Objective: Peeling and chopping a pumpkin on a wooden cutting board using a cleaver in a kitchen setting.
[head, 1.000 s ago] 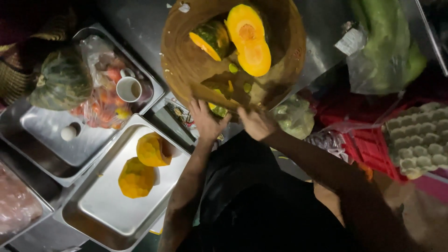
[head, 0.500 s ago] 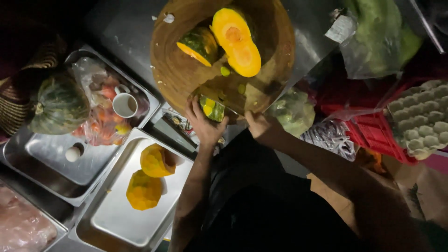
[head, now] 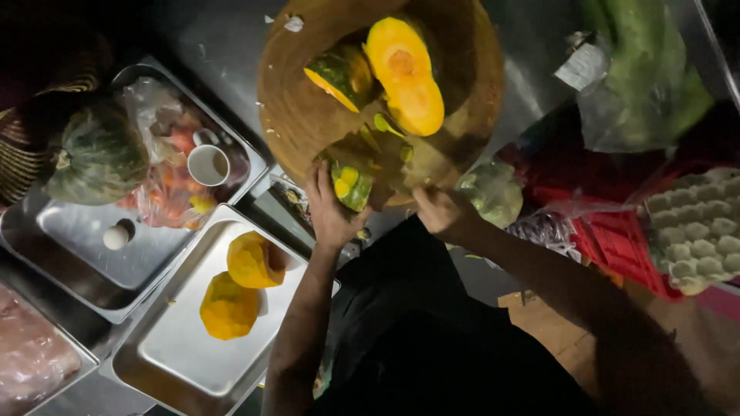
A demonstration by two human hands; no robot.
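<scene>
Both hands on pumpkin piece

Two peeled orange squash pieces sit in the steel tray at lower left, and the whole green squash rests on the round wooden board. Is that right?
Not quite. The head view shows the whole green squash off the round wooden board, over the trays at left. The two peeled orange squash pieces do sit in the steel tray.

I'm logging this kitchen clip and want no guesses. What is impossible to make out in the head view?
- Right hand: whether it grips a tool; dim light and blur hide its fingers.
- Green-skinned squash piece: partly covered by the left hand.
- Pale egg carton: cut off by the right edge.
- Pinkish contents at bottom left: cropped, too dark.
</scene>
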